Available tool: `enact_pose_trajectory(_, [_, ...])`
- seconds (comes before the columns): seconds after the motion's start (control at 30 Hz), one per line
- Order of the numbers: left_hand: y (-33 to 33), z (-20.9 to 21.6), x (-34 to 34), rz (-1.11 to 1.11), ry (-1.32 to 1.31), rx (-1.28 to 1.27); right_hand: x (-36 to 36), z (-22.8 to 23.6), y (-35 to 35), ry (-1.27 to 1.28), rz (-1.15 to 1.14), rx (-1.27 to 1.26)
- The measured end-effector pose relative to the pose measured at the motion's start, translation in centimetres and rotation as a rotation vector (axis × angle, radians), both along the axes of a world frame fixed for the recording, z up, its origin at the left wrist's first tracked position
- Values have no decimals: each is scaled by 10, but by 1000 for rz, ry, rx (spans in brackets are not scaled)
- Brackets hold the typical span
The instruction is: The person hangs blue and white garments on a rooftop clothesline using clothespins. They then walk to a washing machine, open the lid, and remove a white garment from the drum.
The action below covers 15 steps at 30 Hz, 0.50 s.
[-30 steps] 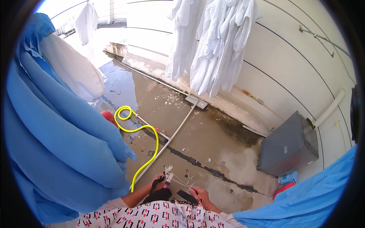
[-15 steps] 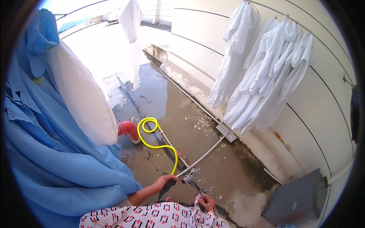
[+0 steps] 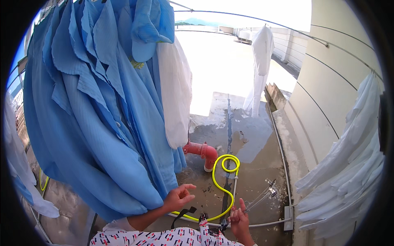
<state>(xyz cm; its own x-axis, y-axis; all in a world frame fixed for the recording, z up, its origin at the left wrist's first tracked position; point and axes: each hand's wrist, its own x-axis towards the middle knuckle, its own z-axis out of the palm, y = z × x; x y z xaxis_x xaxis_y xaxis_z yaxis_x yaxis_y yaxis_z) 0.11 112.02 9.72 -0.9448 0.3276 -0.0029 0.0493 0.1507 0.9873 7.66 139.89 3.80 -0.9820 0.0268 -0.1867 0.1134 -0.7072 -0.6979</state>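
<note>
On my feed, the blue clothes are already hung up; my left hand, spread and apparently empty, is at their lower right edge. My right hand grips the strung clips, seemingly unhung and bearing nothing.

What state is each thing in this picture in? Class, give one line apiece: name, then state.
Left hand: open, fingers spread
Right hand: curled on thin cords, index finger raised
Small clips: attached to the cords
Blue garments: hanging in a row
White garments: hanging, bunched
Yellow hose: looped once, then curving
Red pipe: bent downward
Floor: wet
</note>
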Motion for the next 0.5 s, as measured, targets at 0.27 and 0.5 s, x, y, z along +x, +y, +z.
enact_pose_trajectory(0.27, [-37,67,57,-314,-154,707,-81,-4,-2,152,521,-117])
enact_pose_trajectory(0.5, [-96,121,126,-292,42,826,-104,5,-70,109,741,-25])
